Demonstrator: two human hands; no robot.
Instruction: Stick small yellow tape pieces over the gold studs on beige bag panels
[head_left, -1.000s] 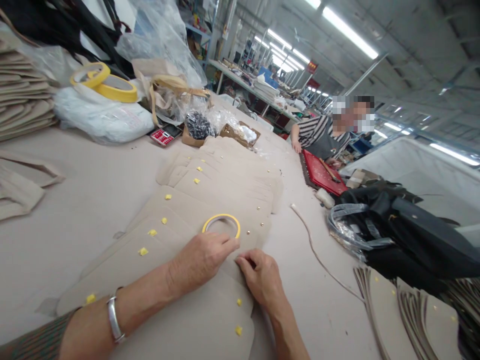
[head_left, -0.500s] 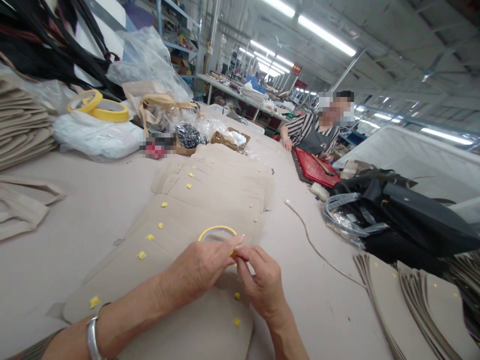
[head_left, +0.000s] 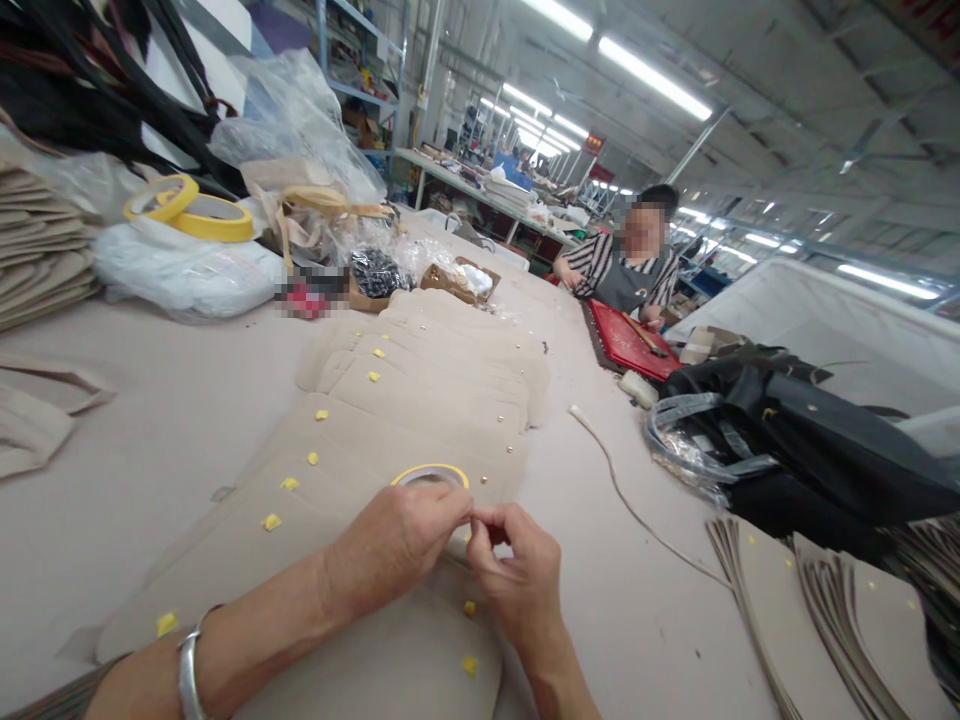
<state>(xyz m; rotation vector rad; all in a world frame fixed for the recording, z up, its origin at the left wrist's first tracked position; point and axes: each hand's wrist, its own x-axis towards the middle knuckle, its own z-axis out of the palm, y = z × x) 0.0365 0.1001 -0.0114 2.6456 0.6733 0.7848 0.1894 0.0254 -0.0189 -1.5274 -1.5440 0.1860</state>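
My left hand (head_left: pixel 394 540) is closed over the near rim of a small yellow tape roll (head_left: pixel 430 473) that lies on a beige cut panel (head_left: pixel 352 480). My right hand (head_left: pixel 517 570) pinches fingertips against the left hand's, at the roll's edge; what sits in the pinch is too small to make out. Several small yellow tape squares (head_left: pixel 271 521) dot the overlapping beige panels. A silver bracelet (head_left: pixel 187 675) is on my left wrist.
Two big yellow tape rolls (head_left: pixel 191 210) rest on a white bag at the back left. Stacked beige pieces (head_left: pixel 37 250) stand far left, more panels (head_left: pixel 825 610) at the right. A black bag (head_left: pixel 810 440), a cord (head_left: pixel 622 490), and a seated person (head_left: pixel 622 270) by a red tray (head_left: pixel 630 340).
My right hand rose off the panel and met the left hand at the tape roll in a pinch. The view shifted slightly.
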